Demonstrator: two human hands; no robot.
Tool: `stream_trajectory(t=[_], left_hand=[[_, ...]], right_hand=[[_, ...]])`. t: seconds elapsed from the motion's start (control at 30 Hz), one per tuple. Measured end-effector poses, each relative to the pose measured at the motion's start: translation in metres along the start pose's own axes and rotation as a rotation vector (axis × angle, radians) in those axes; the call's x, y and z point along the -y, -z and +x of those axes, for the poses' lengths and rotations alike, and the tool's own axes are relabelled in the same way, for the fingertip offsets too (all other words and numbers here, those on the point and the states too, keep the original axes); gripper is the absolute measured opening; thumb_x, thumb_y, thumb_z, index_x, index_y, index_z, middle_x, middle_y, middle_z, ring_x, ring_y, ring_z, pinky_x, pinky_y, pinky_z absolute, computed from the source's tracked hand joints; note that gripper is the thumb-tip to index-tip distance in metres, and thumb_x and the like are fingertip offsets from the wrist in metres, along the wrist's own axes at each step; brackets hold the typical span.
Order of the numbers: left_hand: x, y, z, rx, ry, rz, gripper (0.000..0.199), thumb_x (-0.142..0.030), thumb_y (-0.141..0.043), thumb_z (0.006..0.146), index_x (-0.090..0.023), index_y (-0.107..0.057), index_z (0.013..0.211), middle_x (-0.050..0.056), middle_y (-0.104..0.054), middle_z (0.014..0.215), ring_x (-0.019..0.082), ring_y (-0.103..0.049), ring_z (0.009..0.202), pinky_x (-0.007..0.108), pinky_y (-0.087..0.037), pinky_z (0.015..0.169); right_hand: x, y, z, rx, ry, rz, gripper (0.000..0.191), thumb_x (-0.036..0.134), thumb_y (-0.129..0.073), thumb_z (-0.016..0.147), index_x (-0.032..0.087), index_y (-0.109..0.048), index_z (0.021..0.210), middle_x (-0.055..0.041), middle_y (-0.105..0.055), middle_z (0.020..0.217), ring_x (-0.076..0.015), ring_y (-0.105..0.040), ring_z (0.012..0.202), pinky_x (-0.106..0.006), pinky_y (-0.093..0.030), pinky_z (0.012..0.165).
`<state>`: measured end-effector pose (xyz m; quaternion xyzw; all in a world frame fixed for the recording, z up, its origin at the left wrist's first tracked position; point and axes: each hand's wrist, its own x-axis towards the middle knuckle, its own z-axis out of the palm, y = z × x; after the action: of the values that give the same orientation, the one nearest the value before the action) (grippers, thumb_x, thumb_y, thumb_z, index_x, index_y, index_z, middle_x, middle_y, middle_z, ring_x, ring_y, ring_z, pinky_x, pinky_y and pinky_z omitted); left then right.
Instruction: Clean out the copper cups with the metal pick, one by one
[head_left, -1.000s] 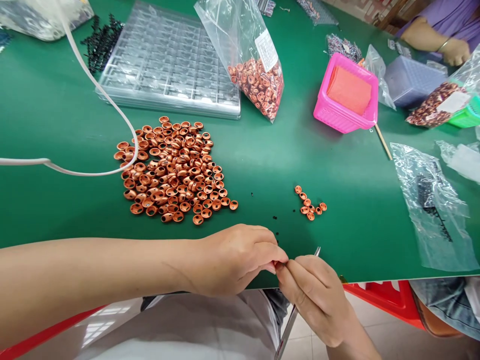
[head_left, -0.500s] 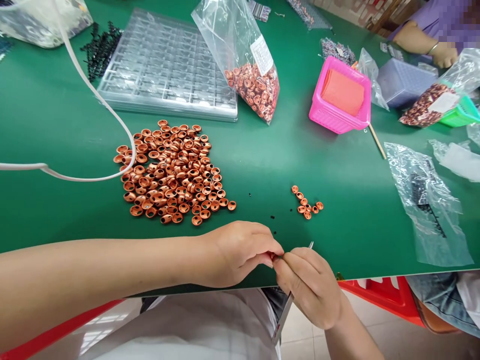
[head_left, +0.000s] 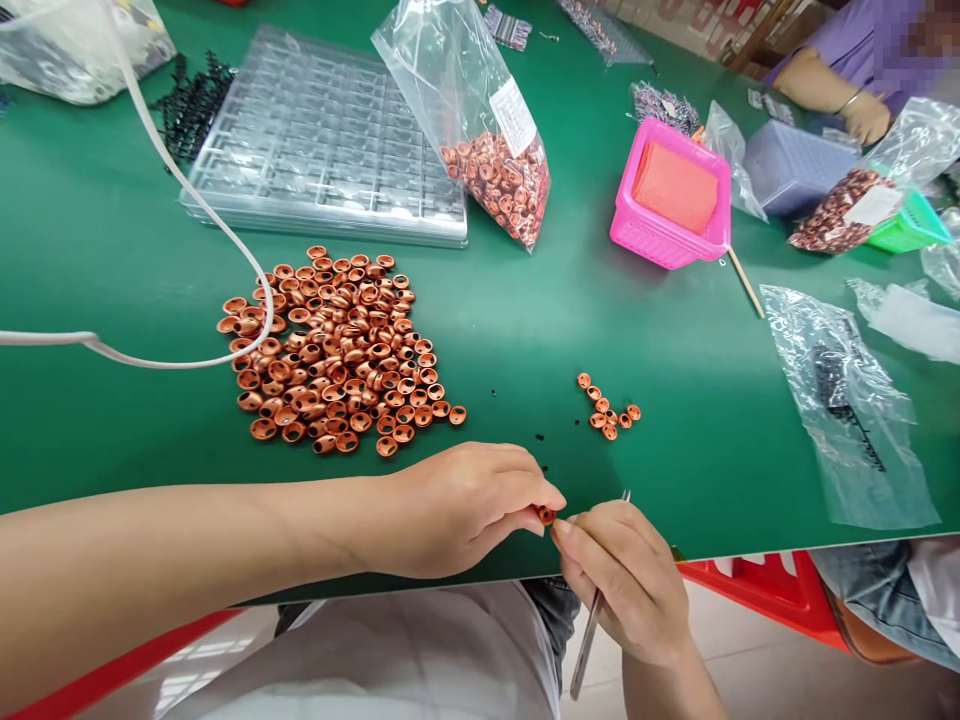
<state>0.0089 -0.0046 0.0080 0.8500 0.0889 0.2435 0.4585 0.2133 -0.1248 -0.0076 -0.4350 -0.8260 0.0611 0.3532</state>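
My left hand [head_left: 480,505] pinches a small copper-coloured cup-shaped part [head_left: 546,515] between thumb and fingertips, near the table's front edge. Close beside it, my right hand [head_left: 630,575] is closed around metal tweezers [head_left: 586,645], whose tips show above the knuckles and whose other end points down past the edge. Its thumb and forefinger are by the part; whether they pinch anything small is too fine to tell. Left of the hands lies a large pile of the same copper parts [head_left: 337,350]. A small group of copper parts [head_left: 609,408] and tiny black bits [head_left: 540,437] lie beyond.
Behind the pile are stacked clear plastic trays [head_left: 322,140] and a bag of copper parts [head_left: 502,185]. A pink basket [head_left: 667,235] and a clear bag with black pieces [head_left: 847,400] are on the right. A white cable [head_left: 217,240] crosses the left. Another person's hand [head_left: 866,118] rests far right.
My right fingers have drawn slightly back from the left fingertips, so the copper part now shows. The tweezers have swung a little in the right hand. The view has shifted slightly.
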Motion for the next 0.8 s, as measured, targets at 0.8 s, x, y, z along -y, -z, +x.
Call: stream_trajectory(t=[0.8], left_hand=[[-0.003, -0.004, -0.003, 0.026, 0.021, 0.052, 0.022, -0.012, -0.041, 0.096, -0.009, -0.062, 0.102, 0.01, -0.066, 0.084, 0.016, -0.057, 0.077, 0.026, -0.049, 0.071]], right_hand=[[-0.002, -0.003, 0.012, 0.194, 0.038, -0.01, 0.031, 0.011, -0.05, 0.09, 0.01, -0.057, 0.12, -0.0094, -0.063, 0.086, -0.0169, -0.049, 0.073, -0.033, -0.042, 0.059]])
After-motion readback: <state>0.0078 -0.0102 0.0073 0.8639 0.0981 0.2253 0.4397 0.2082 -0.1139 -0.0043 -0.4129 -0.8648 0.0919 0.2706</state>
